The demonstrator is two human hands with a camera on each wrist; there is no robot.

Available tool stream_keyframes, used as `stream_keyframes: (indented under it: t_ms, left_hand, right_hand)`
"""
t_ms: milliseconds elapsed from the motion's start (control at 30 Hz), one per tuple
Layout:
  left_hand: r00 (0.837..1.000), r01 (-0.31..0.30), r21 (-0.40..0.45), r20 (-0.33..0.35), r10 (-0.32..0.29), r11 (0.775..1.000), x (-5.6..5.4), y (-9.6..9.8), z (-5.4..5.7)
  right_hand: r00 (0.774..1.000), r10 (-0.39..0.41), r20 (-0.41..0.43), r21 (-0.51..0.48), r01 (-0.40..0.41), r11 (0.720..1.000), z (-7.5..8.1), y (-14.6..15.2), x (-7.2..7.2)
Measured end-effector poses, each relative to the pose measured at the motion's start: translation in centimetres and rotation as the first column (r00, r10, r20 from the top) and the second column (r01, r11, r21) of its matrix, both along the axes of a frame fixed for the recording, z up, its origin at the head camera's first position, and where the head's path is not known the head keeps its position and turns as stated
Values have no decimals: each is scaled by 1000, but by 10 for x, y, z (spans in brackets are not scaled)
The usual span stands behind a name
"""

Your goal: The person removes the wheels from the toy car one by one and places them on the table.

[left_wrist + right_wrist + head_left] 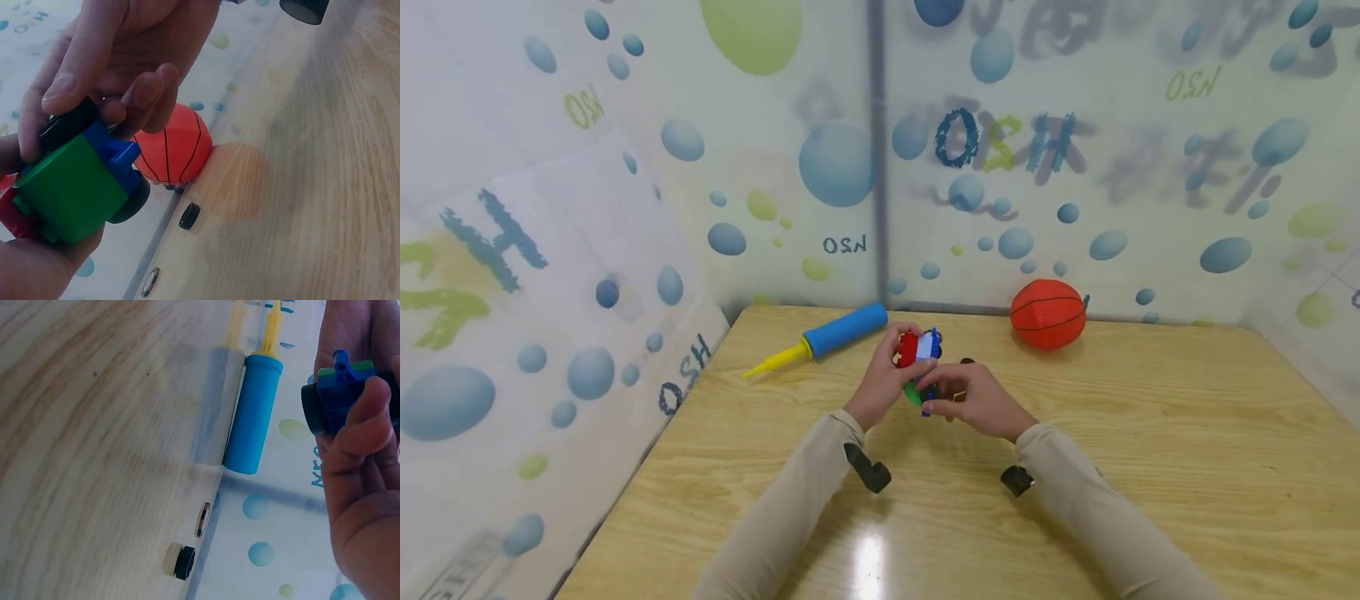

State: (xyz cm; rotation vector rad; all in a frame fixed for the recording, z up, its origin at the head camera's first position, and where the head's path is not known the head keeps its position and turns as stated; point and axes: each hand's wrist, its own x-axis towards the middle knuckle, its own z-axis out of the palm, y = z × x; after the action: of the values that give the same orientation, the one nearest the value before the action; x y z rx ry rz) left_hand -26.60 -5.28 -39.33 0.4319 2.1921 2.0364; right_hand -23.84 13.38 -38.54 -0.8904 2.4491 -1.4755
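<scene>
From my remote station I record the toy vehicle (927, 347) held off the table (1150, 467), in front of the middle of its far edge. The left hand (883, 385) grips its red end with curled fingers. The right hand (981, 402) pinches the blue base (123, 164), its thumb bearing on the upper wheel (70, 124).

Done, as far as I can verify: a green block (72, 190) sits on the blue base, and the lower wheel (133, 203) is in place on the base's other side. Whether the upper wheel is fully seated I cannot tell; the fingers cover part of it.

Outstanding, in my judgement: a loose black wheel (189, 216) and a pale-rimmed disc (150, 282) lie apart from the toy on the table, just beyond the right hand. I rate the work as partway; the views do not settle whether parts are being fitted or removed.

Also logged: a blue-and-yellow pump (846, 332) near the table's far left corner, and a red ball (1047, 315) at the far edge, right of the middle. Neither is touched.
</scene>
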Motion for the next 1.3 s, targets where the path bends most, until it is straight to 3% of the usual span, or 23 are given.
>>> stream_keyframes:
  t_ms: [167, 367, 533, 667, 767, 900, 967, 1133, 1300]
  left_hand:
    - [999, 18, -22, -34, -18, 1000, 1, 2, -1]
    - [997, -12, -118, -83, 2, 993, 4, 4, -6]
    - [990, -37, -177, -139, 12, 984, 2, 2, -10]
    - [982, -99, -205, -178, 62, 974, -5, -5, -9]
    - [983, -132, -200, -149, 103, 971, -9, -11, -6]
    - [989, -126, -170, -102, 110, 977, -8, -15, 0]
    - [990, -122, -151, -90, 109, 981, -7, -16, 2]
    - [993, -99, -118, -69, 92, 988, -8, -17, 3]
    - [999, -40, -78, -40, 37, 996, -7, -17, 3]
  right_hand:
    - [1000, -13, -7, -11, 13, 1000, 0, -2, 1]
    - [1000, -15, -14, -14, 15, 1000, -6, -4, 1]
    - [996, -20, -83, -16, 19, 1000, -13, -9, 1]
    - [980, -28, -199, 0, 28, 1000, -12, -13, -2]
    - [982, -59, -180, -2, 60, 998, -8, -11, -6]
    - [996, -80, -31, -25, 80, 997, -1, 2, -10]
    - [998, -68, -3, -18, 68, 998, 1, 9, -11]
    - [998, -68, -3, 22, 68, 997, 0, 21, -14]
    - [986, -164, -45, 92, 167, 982, -5, 28, -19]
